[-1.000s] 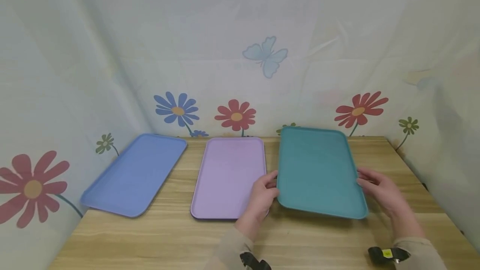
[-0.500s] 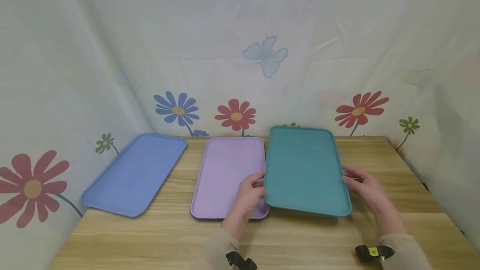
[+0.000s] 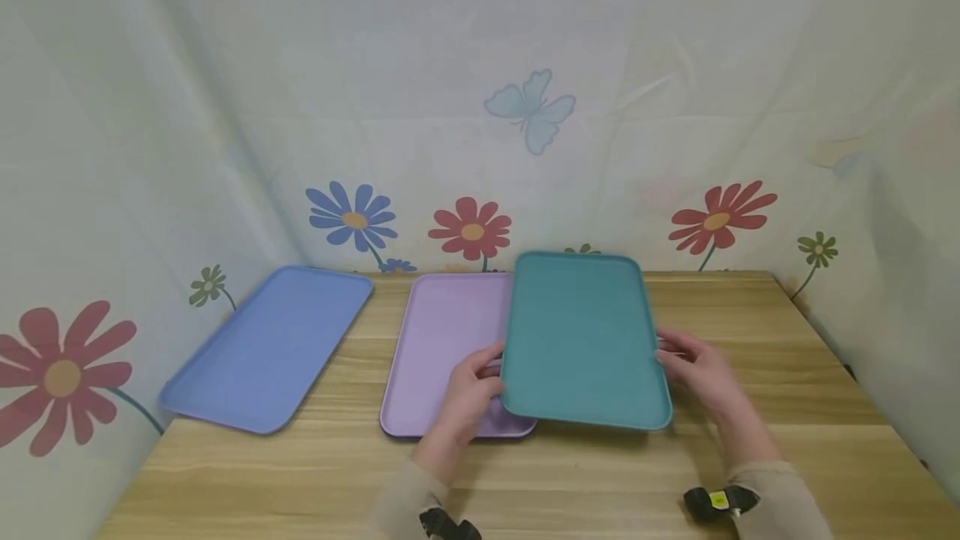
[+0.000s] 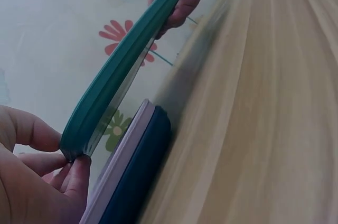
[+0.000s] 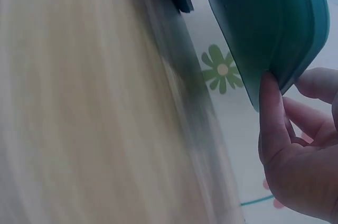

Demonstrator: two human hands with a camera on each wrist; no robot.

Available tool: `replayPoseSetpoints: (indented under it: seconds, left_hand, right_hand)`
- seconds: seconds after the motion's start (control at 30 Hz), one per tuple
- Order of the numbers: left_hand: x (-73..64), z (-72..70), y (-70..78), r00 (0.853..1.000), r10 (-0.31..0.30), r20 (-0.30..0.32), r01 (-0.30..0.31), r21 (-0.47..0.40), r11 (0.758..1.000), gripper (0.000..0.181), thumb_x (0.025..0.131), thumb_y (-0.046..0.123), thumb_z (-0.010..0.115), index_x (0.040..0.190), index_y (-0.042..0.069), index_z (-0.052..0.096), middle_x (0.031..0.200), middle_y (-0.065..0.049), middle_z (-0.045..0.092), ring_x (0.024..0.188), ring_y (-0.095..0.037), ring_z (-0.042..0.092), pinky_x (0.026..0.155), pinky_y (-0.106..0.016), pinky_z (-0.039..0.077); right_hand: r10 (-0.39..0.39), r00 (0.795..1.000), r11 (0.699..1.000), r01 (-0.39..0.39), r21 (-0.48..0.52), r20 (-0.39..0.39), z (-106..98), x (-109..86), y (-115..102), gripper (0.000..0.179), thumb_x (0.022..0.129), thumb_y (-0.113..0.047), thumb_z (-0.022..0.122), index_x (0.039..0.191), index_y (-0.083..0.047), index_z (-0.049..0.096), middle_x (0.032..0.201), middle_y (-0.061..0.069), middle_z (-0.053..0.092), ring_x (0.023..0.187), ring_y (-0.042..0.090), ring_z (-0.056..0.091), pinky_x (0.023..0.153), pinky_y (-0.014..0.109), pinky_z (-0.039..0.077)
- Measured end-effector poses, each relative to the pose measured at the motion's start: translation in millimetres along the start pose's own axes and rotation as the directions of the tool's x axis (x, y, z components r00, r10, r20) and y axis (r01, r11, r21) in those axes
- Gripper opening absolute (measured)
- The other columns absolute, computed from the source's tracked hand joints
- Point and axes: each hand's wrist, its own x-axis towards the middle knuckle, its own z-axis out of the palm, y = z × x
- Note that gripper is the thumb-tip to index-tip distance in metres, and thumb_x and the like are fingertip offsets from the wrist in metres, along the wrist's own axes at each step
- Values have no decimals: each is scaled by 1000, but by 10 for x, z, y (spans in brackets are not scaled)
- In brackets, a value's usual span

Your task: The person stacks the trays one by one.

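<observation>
Evidently, in the head view a person's left hand [image 3: 468, 394] and right hand [image 3: 697, 369] are clamping opposite long sides of a teal tray [image 3: 585, 340], probably because a grip on both sides is keeping so broad a thing balanced. The tray is hanging above the desk [image 3: 600, 482], overlapping the right part of a purple tray [image 3: 446, 348], while a blue tray [image 3: 270, 348] is lying slantwise at the far left, apart from the others. A flowered cloth [image 3: 375, 65] is hanging behind, seemingly limiting room at the back. In the left wrist view, the left hand is pinching the teal rim between thumb and fingers, and a gap is separating that tray from the purple one, which is resting on a dark tray [image 4: 141, 168]; their edges are nearly lining up, suggesting a neat stack. That hand is extending over the purple tray, so its fingers could be getting in the way between the two. In the right wrist view, the right hand is likewise pinching the opposite rim, one digit supporting the underside, with the desk lying well clear below.
</observation>
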Motion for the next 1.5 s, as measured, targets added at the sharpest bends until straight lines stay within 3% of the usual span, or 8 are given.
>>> replayPoseSetpoints:
  seconds: [0.8, 1.0, 1.5]
  left_hand:
    - [-118, -587, -23, 997, -5, -81, 11, 65, 998, 68, 70, -14, 57, 137, -7, 52, 133, -26, 57, 107, -29, 61, 72, -23, 51]
    - [-143, -760, -24, 996, -7, -87, 11, 46, 999, 66, 70, -15, 55, 136, -10, 52, 132, -28, 55, 103, -25, 61, 72, -22, 50]
    - [-171, -1198, 30, 989, -44, -139, 54, 67, 996, 67, 71, -16, 55, 137, -6, 54, 121, -24, 63, 96, -16, 61, 74, -23, 51]
  right_hand:
    - [-28, 1000, 998, 27, 48, 10, 591, 139, -140, 47, 96, -4, 62, 137, 14, 48, 117, 27, 58, 86, 9, 57, 71, 22, 52]
    - [-44, 999, 997, 42, 69, 22, 761, 190, -193, 46, 94, -1, 63, 134, 15, 49, 114, 26, 60, 86, 10, 58, 71, 22, 53]
    - [-39, 999, 992, 34, 118, 38, 1170, 266, -307, 43, 93, 2, 63, 132, 15, 51, 112, 26, 60, 85, 13, 58, 71, 23, 53]
